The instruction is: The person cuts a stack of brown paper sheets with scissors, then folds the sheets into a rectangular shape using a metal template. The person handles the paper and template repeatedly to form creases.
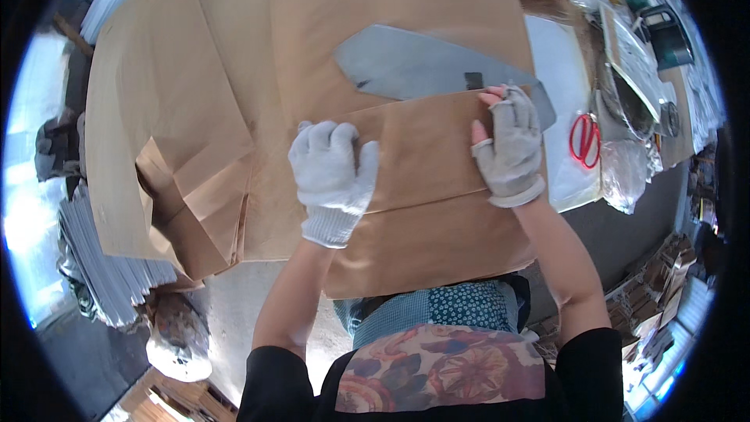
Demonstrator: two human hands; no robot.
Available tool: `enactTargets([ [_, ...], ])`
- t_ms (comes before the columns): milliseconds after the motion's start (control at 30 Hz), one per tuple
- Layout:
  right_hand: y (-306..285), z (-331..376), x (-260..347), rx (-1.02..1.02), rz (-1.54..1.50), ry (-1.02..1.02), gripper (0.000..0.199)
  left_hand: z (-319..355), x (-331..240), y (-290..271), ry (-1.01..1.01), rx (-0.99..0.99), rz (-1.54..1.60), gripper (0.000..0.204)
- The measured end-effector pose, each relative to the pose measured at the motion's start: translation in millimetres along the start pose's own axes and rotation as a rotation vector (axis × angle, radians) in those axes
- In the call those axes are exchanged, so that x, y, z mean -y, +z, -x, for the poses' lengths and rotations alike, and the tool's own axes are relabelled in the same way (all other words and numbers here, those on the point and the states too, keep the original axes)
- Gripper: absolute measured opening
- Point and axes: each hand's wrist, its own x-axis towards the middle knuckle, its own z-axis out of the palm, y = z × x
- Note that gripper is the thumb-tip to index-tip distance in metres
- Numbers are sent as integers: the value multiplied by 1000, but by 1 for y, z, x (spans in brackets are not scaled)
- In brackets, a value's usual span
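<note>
A folded brown kraft paper sheet [430, 203] lies before me, its lower part hanging over the table's near edge. A crease runs across it. My left hand [332, 172], in a white knit glove, rests at the sheet's left edge with fingers curled and thumb upward; anything within its grip is hidden. On the sheet's right end lies my right hand [512, 148], in a worn glove with bare fingertips, fingers stretched across the fold's far edge and thumb apart. Just beyond the fold is a flat grey plate [422, 62] with angled ends, partly covered by the paper and right hand.
Larger brown paper sheets [312, 0] cover the table. A folded brown paper piece [207, 195] sits at left. To the right are red-handled scissors [584, 141] on white sheets [558, 55], a clear plastic bag [625, 176] and a dark green container [668, 35].
</note>
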Motion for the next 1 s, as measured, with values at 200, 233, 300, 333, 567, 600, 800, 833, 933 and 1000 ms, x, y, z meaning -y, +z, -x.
enactTargets([
  [200,-25,17,-64,-84,214,-63,40,-19,-6,4,196,-66,132,37],
  [233,-30,15,-65,-96,250,-123,40,-30,-20,-1,269,-80,86,40],
  [300,-44,0,-47,-134,189,-147,32,-35,-40,-20,201,33,120,49],
  [333,-53,-4,-37,-157,167,-122,30,-41,-50,-35,176,90,158,49],
  [567,-137,-22,43,112,-232,-312,9,5,-93,-118,355,122,-72,39],
  [600,-139,-23,41,160,-256,-329,9,10,-98,-118,360,111,-91,37],
  [800,-154,-27,51,501,-187,-210,16,29,-122,-126,310,116,-135,38],
  [833,-151,-19,53,392,-172,-223,16,35,-127,-129,324,163,-115,34],
  [933,-130,4,68,-89,182,-278,14,59,-144,-126,408,304,38,21],
  [1000,-133,8,61,-32,44,-337,14,75,-145,-114,232,831,63,24],
])
